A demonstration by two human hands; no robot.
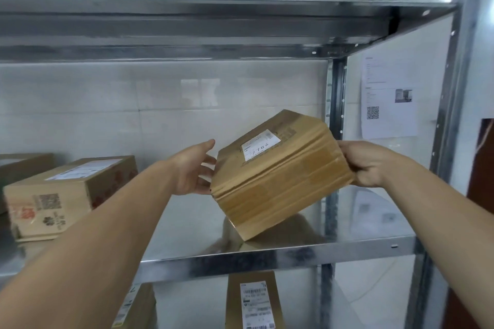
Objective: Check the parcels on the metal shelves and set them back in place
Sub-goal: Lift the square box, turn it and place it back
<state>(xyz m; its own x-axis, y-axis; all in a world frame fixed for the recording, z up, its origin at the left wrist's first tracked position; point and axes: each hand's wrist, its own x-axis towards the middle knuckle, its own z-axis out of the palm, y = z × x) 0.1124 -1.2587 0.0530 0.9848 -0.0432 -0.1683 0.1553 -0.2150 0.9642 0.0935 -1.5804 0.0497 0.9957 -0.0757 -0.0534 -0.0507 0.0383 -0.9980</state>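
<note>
A taped brown cardboard parcel (278, 184) is held tilted between the hands, its lowest corner close over the galvanised metal shelf (294, 255) and its long axis running hand to hand. Its right end is gripped by the right hand (366, 165). The left hand (196, 168) is laid straight-fingered at the left end. On its white label (260, 148) a handwritten number, seemingly 7786, can be read. A white sheet (387, 99) bearing a QR code is seen on the wall beyond.

Taped brown cardboard parcel (280, 176) with a white label, tilted over the metal shelf (267, 254).
</note>
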